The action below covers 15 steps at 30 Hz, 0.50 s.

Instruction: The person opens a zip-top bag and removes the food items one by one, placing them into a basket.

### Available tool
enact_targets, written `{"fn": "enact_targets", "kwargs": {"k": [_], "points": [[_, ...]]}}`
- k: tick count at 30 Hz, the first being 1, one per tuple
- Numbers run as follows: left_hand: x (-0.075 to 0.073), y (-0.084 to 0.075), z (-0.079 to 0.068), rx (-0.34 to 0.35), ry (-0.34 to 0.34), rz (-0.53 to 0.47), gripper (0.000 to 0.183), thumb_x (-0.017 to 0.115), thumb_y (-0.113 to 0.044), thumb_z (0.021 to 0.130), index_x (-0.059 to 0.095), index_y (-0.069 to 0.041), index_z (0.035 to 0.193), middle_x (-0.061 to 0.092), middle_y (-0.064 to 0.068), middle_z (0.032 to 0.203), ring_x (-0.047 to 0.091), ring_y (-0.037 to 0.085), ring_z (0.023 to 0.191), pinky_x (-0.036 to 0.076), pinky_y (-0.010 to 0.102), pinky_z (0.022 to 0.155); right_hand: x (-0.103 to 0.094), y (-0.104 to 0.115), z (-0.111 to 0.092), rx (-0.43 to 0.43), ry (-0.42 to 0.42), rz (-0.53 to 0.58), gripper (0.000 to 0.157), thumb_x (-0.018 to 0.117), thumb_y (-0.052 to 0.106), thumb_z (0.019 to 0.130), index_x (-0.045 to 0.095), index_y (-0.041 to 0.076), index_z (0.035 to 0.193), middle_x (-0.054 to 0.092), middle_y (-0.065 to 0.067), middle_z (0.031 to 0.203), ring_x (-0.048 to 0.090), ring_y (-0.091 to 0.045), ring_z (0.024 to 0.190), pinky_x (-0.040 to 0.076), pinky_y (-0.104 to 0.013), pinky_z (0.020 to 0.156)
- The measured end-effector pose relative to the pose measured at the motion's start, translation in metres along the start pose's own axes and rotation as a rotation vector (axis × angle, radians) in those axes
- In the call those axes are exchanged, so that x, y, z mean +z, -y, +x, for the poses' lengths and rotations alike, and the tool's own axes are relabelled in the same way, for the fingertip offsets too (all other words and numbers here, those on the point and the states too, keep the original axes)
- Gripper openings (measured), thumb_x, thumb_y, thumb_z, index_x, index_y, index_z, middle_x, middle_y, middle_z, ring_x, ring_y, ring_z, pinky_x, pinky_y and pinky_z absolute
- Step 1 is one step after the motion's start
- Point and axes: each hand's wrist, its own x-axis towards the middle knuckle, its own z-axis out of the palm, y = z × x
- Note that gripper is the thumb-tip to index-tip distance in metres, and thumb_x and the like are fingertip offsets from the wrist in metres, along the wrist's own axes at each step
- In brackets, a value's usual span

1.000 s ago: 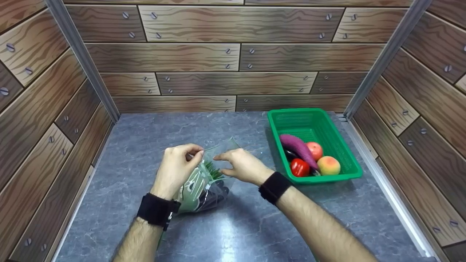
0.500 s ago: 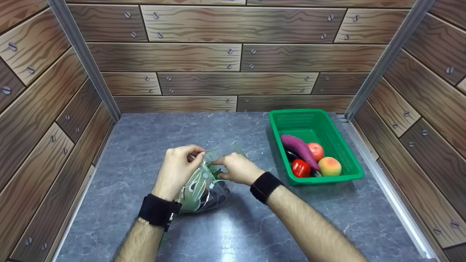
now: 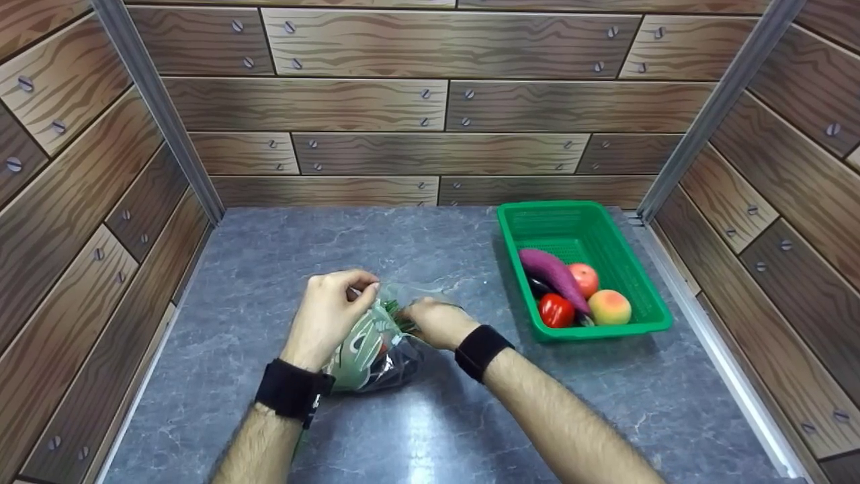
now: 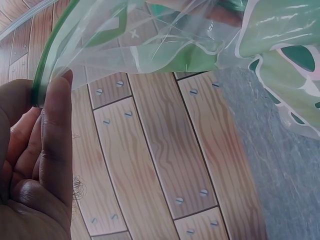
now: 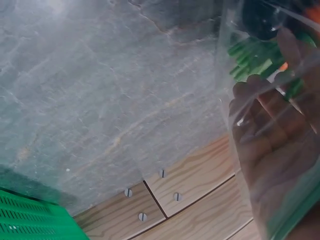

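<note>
A clear zip bag [image 3: 355, 359] with green and white print stands low on the table. My left hand [image 3: 329, 309] pinches its green zip edge [image 4: 44, 62] between thumb and index finger, keeping that side of the mouth raised. Through the mouth my right hand [image 3: 440, 321] reaches inside; the right wrist view shows it through the clear plastic. There its thumb and curled fingers [image 5: 257, 107] close on a bundle of green stalks [image 5: 250, 60]. Beside the stalks lie a dark glossy thing [image 5: 257, 22] and something orange [image 5: 312, 14], both partly hidden.
At the right a green basket [image 3: 641, 269] holds a purple eggplant [image 3: 551, 272], a darker one [image 3: 537, 288], a red bell pepper [image 3: 556, 310], a peach [image 3: 610, 307] and a round red fruit [image 3: 584, 277]. Wood-patterned walls [image 3: 376, 44] enclose the grey table [image 3: 289, 235].
My right hand has moved left and down into the bag mouth, from open fingers above the stalks to closing on them. The bag's far edge has dropped. My left hand keeps its place.
</note>
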Motion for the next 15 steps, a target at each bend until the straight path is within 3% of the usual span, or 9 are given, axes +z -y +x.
{"fn": "enact_targets", "kwargs": {"k": [15], "points": [[0.0007, 0.0015, -0.0002, 0.013, -0.004, -0.001, 0.008, 0.084, -0.013, 0.108, 0.092, -0.012, 0.110, 0.091, 0.003, 0.099, 0.082, 0.014, 0.084, 0.069, 0.035, 0.078, -0.0059, -0.0055, -0.0054, -0.077, -0.055, -0.005, 0.010, 0.088, 0.012, 0.101, 0.086, 0.010, 0.111, 0.088, -0.007, 0.104, 0.084, -0.026, 0.098, 0.071, -0.040, 0.091]]}}
